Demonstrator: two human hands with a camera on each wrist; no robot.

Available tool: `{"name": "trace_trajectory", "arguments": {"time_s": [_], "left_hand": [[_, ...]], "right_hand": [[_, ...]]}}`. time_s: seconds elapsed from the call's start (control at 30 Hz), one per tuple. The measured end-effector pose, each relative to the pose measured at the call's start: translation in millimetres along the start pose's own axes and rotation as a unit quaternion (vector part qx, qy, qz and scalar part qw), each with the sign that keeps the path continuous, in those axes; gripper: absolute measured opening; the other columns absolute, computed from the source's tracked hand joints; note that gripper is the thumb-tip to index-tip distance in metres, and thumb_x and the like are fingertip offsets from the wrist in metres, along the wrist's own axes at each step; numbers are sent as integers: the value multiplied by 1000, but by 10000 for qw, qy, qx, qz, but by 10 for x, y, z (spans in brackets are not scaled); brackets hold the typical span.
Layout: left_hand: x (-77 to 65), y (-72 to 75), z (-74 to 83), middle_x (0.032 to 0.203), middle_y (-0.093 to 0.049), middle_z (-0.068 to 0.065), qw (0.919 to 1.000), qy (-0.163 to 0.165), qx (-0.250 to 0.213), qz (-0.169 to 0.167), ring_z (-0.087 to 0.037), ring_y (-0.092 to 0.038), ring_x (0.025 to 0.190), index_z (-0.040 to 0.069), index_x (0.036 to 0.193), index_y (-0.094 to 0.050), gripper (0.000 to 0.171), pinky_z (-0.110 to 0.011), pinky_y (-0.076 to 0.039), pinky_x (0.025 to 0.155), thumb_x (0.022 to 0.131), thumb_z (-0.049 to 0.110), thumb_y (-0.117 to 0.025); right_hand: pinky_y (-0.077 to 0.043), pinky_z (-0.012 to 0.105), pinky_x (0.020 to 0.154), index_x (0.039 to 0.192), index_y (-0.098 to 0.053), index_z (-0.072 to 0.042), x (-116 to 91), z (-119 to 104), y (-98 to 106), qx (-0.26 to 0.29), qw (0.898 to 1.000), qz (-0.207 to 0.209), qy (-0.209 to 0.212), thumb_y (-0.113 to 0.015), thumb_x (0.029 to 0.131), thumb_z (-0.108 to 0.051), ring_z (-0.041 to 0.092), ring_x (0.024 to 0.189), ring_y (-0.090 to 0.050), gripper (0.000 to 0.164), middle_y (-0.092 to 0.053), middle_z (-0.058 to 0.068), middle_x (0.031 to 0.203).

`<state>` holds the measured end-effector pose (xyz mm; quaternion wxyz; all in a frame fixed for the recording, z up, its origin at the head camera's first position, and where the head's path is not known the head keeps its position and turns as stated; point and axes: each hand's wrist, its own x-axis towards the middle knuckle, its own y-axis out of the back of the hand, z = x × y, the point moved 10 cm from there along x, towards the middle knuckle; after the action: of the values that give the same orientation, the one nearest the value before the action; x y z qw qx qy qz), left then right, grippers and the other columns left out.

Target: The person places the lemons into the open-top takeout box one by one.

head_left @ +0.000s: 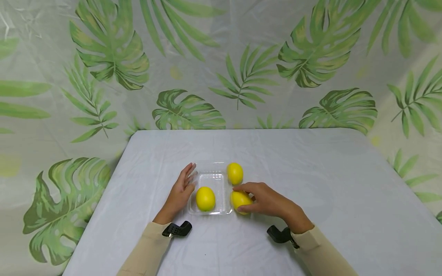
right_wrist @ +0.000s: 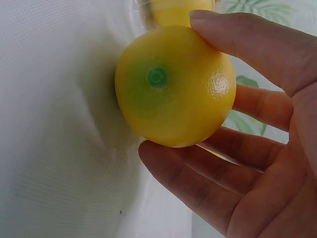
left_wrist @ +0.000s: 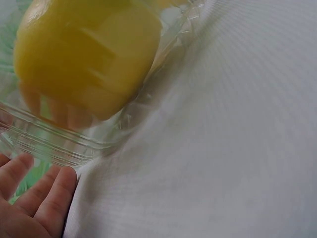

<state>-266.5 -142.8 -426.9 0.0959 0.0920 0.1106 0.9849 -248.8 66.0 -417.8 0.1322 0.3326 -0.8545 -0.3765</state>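
A clear plastic container [head_left: 212, 179] sits on the table with one yellow lemon [head_left: 205, 199] inside, in its near-left part. My left hand [head_left: 178, 193] is at the container's left side, fingers fairly straight. In the left wrist view the fingertips lie close against the ridged clear wall; whether they press is hard to tell. Just right of the container, my right hand [head_left: 266, 200] holds a second lemon [right_wrist: 168, 94] between thumb and fingers. That lemon's green stem end faces the right wrist camera. Behind it, by the container's far right edge, is a third lemon [head_left: 235, 173].
A white cloth covers the table [head_left: 328, 172]. Beyond its far edge hangs a leaf-printed backdrop [head_left: 241, 76]. Each wrist carries a small black camera mount, one on the left [head_left: 177, 229] and one on the right [head_left: 279, 234].
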Motion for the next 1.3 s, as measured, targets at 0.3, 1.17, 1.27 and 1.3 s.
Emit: {"name": "trace_trajectory", "arguments": {"time_s": [0.3,1.17,1.27,1.3], "left_hand": [[-4,1,9,157,-25,-15,10000,-18,-12,-4,-39,-31,139,4,152,-18,61,-50,-26,113,97,-5,-42],[-5,-2,4,157,-23,-17,10000,3,31,-31,-38,-30,140,4,153,-17,61,-49,-25,113,97,-4,-42],[-5,-2,4,157,-23,-17,10000,-8,22,-35,-39,-30,140,4,153,-16,61,-50,-25,113,97,-4,-42],[-4,-2,4,157,-23,-17,10000,-11,26,-34,-39,-30,140,4,153,-16,61,-50,-25,113,97,-4,-42]], "right_hand": [[-53,37,88,128,-62,-12,-32,14,119,34,9996,275,-21,-76,82,-30,13,99,-56,52,-63,-5,116],[-55,28,85,133,-58,-9,-52,-180,494,-260,9935,967,542,-77,82,-27,17,106,-57,57,-61,2,127],[-55,29,85,133,-58,-10,-38,-224,517,-268,9922,1052,605,-77,82,-27,17,106,-57,57,-61,2,128],[-55,29,85,133,-58,-10,-32,-239,522,-261,9918,1077,634,-77,82,-27,17,106,-57,57,-61,2,127]]}}
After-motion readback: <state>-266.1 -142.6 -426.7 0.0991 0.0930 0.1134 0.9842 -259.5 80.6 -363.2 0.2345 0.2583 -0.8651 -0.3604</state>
